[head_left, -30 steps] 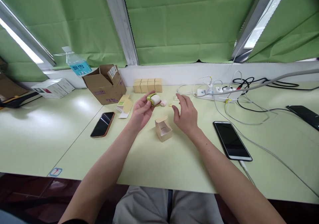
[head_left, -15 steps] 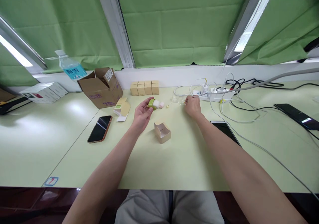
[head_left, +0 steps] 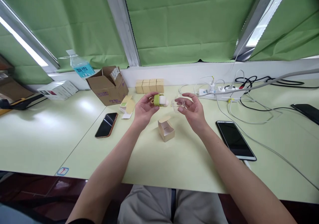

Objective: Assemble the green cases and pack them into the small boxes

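Between the fingers and thumb of my left hand (head_left: pixel 144 113) is a small green-and-white object (head_left: pixel 157 100) with a loop on its left end; its exact kind is unclear. A pale pink round piece (head_left: pixel 166 102) shows at its right end. My right hand (head_left: pixel 196 113) pinches a clear plastic cup-like piece (head_left: pixel 176 106), held a little to the right of the green-and-white object. The two hands are apart. Below them, a small open cardboard box (head_left: pixel 167 135) stands on the table. An opened small carton (head_left: pixel 127 107) lies left of my left hand.
Several small closed boxes (head_left: pixel 150 86) line the back, beside a large open carton (head_left: pixel 109 89) and a water bottle (head_left: pixel 82 67). One phone (head_left: pixel 106 125) lies left, another (head_left: pixel 235 140) right. A power strip (head_left: pixel 224 93) with loose cables occupies the right back.
My right hand has come left and toward me from the back of the table, now with the clear plastic piece. The left hand still holds the green-and-white object. The view has shifted slightly left.
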Available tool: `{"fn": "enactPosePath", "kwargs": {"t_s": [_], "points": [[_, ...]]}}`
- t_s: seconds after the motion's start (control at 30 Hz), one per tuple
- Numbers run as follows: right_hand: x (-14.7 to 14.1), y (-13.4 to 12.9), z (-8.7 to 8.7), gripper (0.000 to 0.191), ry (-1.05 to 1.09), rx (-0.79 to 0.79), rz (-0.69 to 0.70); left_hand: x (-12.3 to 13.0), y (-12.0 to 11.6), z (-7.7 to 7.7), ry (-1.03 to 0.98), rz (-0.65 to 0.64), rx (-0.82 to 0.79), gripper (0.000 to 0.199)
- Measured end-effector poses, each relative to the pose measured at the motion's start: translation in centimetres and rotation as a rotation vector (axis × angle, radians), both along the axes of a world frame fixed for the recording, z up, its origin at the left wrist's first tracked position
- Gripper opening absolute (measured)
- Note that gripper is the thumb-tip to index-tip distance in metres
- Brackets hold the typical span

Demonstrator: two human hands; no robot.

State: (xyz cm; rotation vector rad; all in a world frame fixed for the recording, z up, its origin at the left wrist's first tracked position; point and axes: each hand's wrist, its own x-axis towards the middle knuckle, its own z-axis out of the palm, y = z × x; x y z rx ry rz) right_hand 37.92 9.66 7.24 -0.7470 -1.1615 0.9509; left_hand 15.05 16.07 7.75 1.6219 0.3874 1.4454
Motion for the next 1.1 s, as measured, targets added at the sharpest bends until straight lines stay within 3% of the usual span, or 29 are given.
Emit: {"fn": "enactPosePath", "kwargs": {"t_s": [0.13,0.27,0.53,0.93,1.1], "points": [[-0.2,-1.4,1.3,0.070,0.007,-0.035,0.162,-0.1,-0.9,1.2,0.076,0.032,0.129,0.054],[-0.5,-2.1,1.9,0.071,-0.055,-0.041,0.226,0.1,-1.5,1.6,0.126,0.056,0.250,0.048],[-0.5,-2.1,2.3,0.053,-0.057,-0.014,0.152,0.3,-2.6,2.0,0.233,0.066,0.375,0.050],[-0.6,-2.2,2.3,0.058,-0.099,-0.021,0.117,0.5,-2.9,2.2,0.177,0.040,0.298,0.058],[-0.6,-2.3,2.3,0.052,-0.095,-0.019,0.102,0.4,-3.2,2.6,0.236,0.097,0.379,0.052]]}}
